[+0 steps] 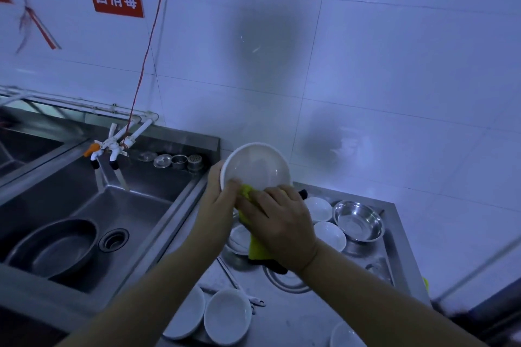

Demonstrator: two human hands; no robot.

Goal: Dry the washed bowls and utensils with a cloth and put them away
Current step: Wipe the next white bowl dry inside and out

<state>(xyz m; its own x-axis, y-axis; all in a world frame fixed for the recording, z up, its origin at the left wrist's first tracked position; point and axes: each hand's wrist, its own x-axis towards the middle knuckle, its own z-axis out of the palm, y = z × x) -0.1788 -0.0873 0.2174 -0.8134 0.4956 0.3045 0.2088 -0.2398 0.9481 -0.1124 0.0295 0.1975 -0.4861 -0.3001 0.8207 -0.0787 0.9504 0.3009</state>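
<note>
Two hands meet at one white bowl (258,167), lifted above the steel worktop (298,315) and tilted so its hollow faces the camera. The left hand (218,200) grips the bowl's near-left rim, thumb curled over the edge. The right hand (282,222) presses a yellow cloth (246,191) against the lower inside wall, fingers curled round the fabric; the cloth's tail hangs down below the palm.

What matters for the coming wipe is that the bowl lies up and away from both hands, its open face toward the right hand, so the cloth hand seems best placed to sweep up into the dish while the left turns the rim.

Below, more white bowls (227,315) and a steel bowl (358,220) wait on the worktop; a sink (127,205) lies to the left.
</note>
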